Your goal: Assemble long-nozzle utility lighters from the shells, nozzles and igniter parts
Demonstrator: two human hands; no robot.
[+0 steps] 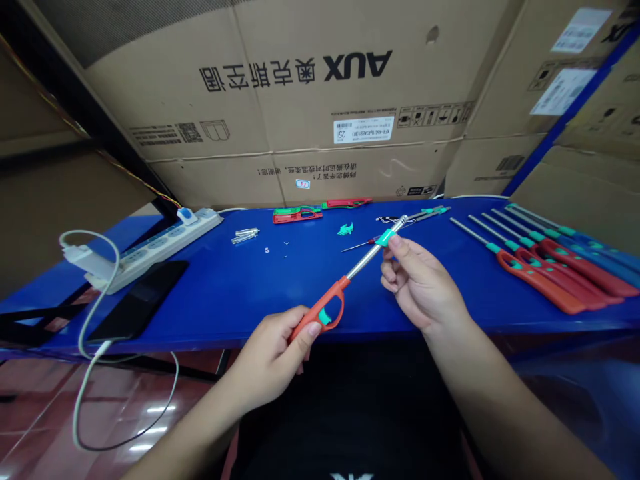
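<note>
Partly hiding orange handle

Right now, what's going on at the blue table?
A person's left hand grips the orange handle of a long lighter. Their right hand pinches a green piece on its metal tube, near the tip. More lighters lie side by side on the right, and a black phone lies on the left.
</note>
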